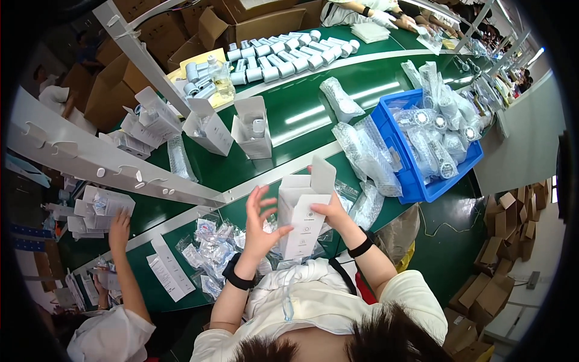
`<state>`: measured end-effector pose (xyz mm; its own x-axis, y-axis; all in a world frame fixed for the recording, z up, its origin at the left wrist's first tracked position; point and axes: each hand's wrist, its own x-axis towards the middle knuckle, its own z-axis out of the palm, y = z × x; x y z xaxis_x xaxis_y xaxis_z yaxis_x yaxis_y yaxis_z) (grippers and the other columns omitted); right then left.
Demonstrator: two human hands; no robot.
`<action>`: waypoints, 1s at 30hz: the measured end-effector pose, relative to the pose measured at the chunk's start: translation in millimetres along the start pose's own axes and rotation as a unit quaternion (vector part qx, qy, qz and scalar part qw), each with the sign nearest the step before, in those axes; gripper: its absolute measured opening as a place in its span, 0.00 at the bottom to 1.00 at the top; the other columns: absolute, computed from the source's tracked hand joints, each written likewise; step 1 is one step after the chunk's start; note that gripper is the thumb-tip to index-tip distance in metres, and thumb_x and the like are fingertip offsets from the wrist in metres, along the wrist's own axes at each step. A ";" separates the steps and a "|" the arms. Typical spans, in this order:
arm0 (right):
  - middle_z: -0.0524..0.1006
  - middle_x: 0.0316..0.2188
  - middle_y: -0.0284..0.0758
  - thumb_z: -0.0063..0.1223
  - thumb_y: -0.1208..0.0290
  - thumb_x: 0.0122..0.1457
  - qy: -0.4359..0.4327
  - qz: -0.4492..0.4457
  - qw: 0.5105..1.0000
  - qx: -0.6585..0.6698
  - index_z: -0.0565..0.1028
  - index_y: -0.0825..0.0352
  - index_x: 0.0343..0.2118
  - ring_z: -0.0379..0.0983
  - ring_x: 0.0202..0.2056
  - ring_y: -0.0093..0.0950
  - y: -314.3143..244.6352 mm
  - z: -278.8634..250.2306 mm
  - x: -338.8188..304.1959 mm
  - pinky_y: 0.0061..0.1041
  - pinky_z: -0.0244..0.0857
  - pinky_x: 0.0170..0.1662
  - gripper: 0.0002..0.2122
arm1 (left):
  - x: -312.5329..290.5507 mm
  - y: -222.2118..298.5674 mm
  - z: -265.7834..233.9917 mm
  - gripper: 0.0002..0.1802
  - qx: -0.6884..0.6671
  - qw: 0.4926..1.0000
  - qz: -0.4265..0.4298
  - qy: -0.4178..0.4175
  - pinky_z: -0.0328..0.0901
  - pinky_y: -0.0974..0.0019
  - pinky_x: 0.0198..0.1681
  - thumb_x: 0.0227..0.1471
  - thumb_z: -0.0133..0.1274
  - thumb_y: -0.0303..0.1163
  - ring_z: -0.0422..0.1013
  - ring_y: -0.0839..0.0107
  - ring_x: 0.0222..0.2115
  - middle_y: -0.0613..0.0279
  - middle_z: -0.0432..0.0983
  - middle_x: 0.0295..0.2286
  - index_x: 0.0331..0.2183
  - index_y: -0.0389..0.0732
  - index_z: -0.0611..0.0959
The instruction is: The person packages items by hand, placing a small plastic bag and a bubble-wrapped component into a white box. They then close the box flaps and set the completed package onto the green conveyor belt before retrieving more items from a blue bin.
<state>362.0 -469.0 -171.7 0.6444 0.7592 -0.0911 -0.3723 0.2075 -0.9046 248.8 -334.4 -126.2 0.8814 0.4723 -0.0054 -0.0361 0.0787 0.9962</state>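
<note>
A tall white cardboard box (300, 232) with its top flaps up stands in front of my chest. My right hand (333, 216) grips its right side, with the thumb on the printed front. On the other side my left hand (260, 224) is open, fingers spread and raised; its thumb tip is at the box's left edge. What is inside the box cannot be seen from here. Below my left hand lies a pile of small clear plastic bags (211, 250) with parts in them. A flat white printed carton (170, 268) rests left of the pile.
A blue crate (412, 190) of bubble-wrapped items stands right, with bubble-wrapped packs (369, 158) beside it. Open white boxes (252, 142) and rows of grey-white cylindrical devices (283, 63) occupy the green table's far side. A co-worker's hand (120, 226) touches boxes at left.
</note>
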 end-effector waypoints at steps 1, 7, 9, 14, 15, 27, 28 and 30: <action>0.58 0.52 0.39 0.59 0.58 0.42 -0.062 0.012 0.998 0.006 0.59 0.63 0.52 0.56 0.51 0.33 -0.6 -8.1 -0.8 0.33 0.50 0.53 0.34 | 5.2 -2.4 1.7 0.54 0.000 1.000 -0.002 -0.003 0.54 0.57 0.51 0.24 0.64 0.23 0.54 0.58 0.50 0.52 0.51 0.52 0.53 0.42 0.53; 0.68 0.43 0.40 0.50 0.57 0.49 0.208 -0.232 0.847 -0.430 0.72 0.68 0.38 0.61 0.47 0.37 -47.7 -98.0 32.3 0.29 0.53 0.50 0.19 | 22.1 -23.0 -1.7 0.48 -0.049 0.997 -0.031 -0.054 0.56 0.62 0.49 0.24 0.64 0.24 0.59 0.65 0.46 0.56 0.56 0.49 0.50 0.41 0.59; 0.68 0.40 0.42 0.57 0.63 0.42 0.310 -0.101 0.688 -0.649 0.70 0.68 0.40 0.63 0.44 0.38 -51.5 -154.3 30.9 0.29 0.55 0.48 0.21 | 24.3 -32.7 -6.5 0.46 -0.025 0.999 -0.031 0.002 0.56 0.63 0.49 0.24 0.64 0.24 0.59 0.66 0.46 0.56 0.57 0.47 0.49 0.40 0.60; 0.70 0.37 0.43 0.58 0.68 0.40 0.221 -0.028 0.646 -0.730 0.68 0.69 0.39 0.65 0.41 0.39 -32.3 -216.1 26.0 0.28 0.58 0.45 0.21 | 40.8 -63.8 -17.9 0.40 0.282 0.946 0.119 0.110 0.57 0.65 0.47 0.25 0.65 0.27 0.60 0.67 0.43 0.58 0.59 0.42 0.43 0.40 0.63; 0.70 0.37 0.43 0.58 0.68 0.40 0.213 -0.029 0.649 -0.730 0.68 0.69 0.39 0.65 0.41 0.39 -30.2 -220.3 24.8 0.28 0.58 0.45 0.21 | 43.6 -67.0 -17.9 0.38 0.278 0.941 0.145 0.129 0.57 0.65 0.46 0.25 0.65 0.27 0.60 0.67 0.43 0.58 0.59 0.41 0.41 0.41 0.63; 0.67 0.29 0.34 0.47 0.64 0.54 0.221 -0.298 0.904 0.214 0.63 0.66 0.39 0.66 0.34 0.27 -124.7 -35.1 6.7 0.25 0.63 0.38 0.14 | 24.7 -33.1 -1.7 0.37 0.343 0.932 0.114 0.032 0.61 0.64 0.40 0.27 0.66 0.31 0.66 0.59 0.35 0.51 0.66 0.36 0.37 0.40 0.59; 0.68 0.29 0.34 0.47 0.64 0.54 0.211 -0.312 0.904 0.202 0.63 0.67 0.39 0.66 0.34 0.27 -116.0 -2.0 18.2 0.25 0.63 0.38 0.14 | 23.9 -31.7 1.0 0.37 0.344 0.931 0.114 0.036 0.61 0.64 0.40 0.27 0.66 0.31 0.67 0.58 0.35 0.49 0.66 0.36 0.36 0.40 0.58; 0.68 0.30 0.34 0.47 0.66 0.53 0.254 -0.331 0.906 0.069 0.64 0.68 0.38 0.66 0.35 0.27 -83.1 33.3 45.6 0.24 0.62 0.39 0.14 | 21.5 -28.1 5.6 0.36 0.305 0.946 0.096 0.061 0.61 0.62 0.41 0.27 0.66 0.31 0.65 0.54 0.38 0.46 0.64 0.39 0.35 0.39 0.58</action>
<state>400.1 -431.1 -86.8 0.9682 0.0648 0.2414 0.1515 0.6161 -0.7729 271.4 -331.4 -153.9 0.8241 0.5268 0.2082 0.1208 -0.5225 0.8440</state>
